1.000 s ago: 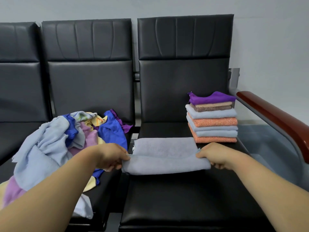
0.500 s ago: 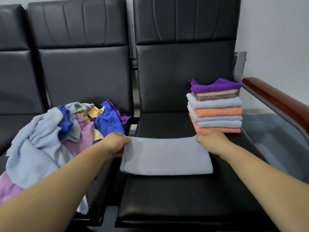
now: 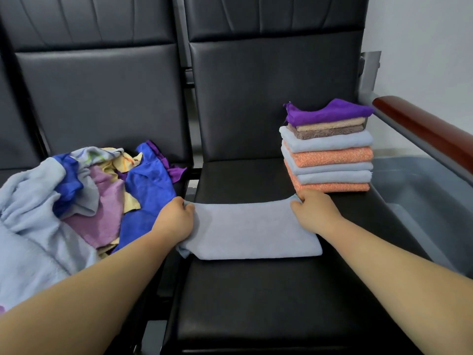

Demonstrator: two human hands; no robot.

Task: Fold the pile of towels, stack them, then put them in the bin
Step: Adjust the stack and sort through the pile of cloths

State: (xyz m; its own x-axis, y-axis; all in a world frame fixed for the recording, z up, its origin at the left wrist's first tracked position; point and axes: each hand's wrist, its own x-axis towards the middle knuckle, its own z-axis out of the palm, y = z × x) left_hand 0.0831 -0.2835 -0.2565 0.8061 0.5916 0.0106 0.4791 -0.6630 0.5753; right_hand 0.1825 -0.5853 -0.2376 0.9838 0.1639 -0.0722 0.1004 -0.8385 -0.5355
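The black seat (image 3: 256,303) nearest the camera is carrying the grey-blue towel (image 3: 250,231), which is lying flat across its middle, folded into a long band. The left hand (image 3: 176,221) is pinching the band's far left corner with curled fingers, and the right hand (image 3: 313,213) is pinching the far right corner. The towel is looking soft, light and limp, so it is likely to sag and open if lifted from one point. Taking it by two corners along the doubled edge should be keeping the layers aligned. Beyond, on the left seat, the unfolded pile (image 3: 89,196) is lying heaped. The folded stack (image 3: 330,155) is sitting just past the right hand, with the grey bin (image 3: 422,196) lying beside the seat under the armrest (image 3: 422,129).
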